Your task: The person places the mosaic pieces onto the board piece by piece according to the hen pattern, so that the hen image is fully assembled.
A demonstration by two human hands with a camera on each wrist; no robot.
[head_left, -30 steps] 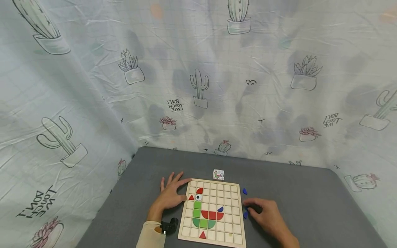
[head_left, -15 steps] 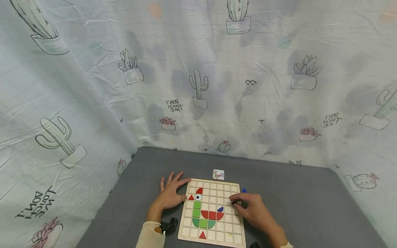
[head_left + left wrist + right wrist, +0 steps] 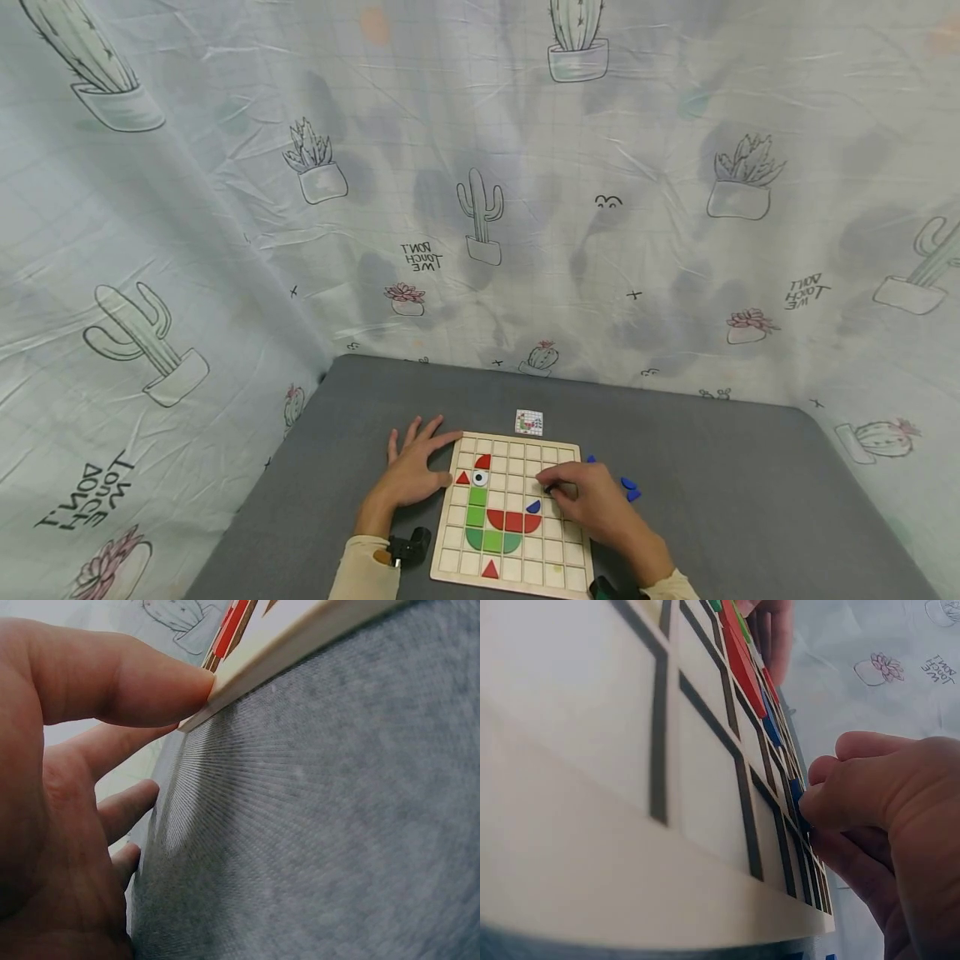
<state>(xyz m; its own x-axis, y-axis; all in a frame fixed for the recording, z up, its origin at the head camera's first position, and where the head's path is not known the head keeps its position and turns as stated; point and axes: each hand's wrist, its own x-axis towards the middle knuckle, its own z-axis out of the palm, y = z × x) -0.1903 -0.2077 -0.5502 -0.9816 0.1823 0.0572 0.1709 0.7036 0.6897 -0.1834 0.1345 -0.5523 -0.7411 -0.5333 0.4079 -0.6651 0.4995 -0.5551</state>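
Note:
A wooden grid board (image 3: 552,550) lies on the grey table, with coloured pieces set in its cells. My left hand (image 3: 408,477) has its fingers spread, thumb and forefinger touching the board's left edge. In the left wrist view, the thumb (image 3: 165,686) presses on that wooden side. Over the board's right half, my right hand (image 3: 600,500) pinches a small blue piece (image 3: 802,806) between thumb and finger, close at the grid. Another blue piece (image 3: 533,507) sits just above the red row (image 3: 513,522). Green squares (image 3: 476,507) and a round eye piece (image 3: 480,478) form a column.
Loose blue pieces (image 3: 628,483) lie on the table right of the board, partly behind the right hand. A small printed pattern card (image 3: 528,422) rests beyond the board's far edge. Cactus-print cloth (image 3: 480,317) hangs behind the table.
My right hand has moved left from the loose pieces beside the board to over its right half, carrying a blue piece. The left hand stays at the board's edge.

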